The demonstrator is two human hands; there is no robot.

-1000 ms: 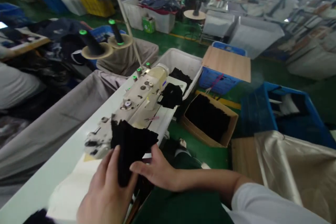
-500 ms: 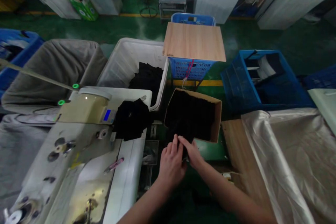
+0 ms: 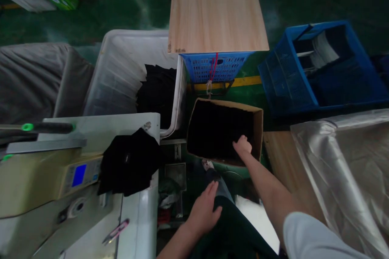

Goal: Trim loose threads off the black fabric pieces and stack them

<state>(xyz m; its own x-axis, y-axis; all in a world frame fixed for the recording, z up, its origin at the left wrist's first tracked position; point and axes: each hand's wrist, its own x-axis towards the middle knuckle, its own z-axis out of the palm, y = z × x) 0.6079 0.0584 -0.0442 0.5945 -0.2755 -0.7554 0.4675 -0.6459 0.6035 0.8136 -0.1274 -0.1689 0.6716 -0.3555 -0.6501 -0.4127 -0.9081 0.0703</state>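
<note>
Work looking partway; finished share not showing. Smooth white table (image 3: 139, 210) filling lower left. Ribbed plastic bin (image 3: 121, 73), left of centre, holding black pieces (image 3: 156, 91). Cardboard box (image 3: 257, 129), right of centre, holding plenty of matte black cloth (image 3: 212, 125). Angular black stack (image 3: 130, 166) lying on table. Left hand (image 3: 205, 206) hanging empty, loosely extended, lower centre. Right hand (image 3: 243, 145) resting at box's cloth, grip unclear. Slim pink snips (image 3: 116, 231) lying lower left.

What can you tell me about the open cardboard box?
The cardboard box is brown, roughly rectangular and upright, its top open and rim slightly uneven. Black fabric lies inside, too dark to show separate pieces. It stands in front of the blue crate, right of the white bin. The right hand reaches in by its near right corner.
</note>
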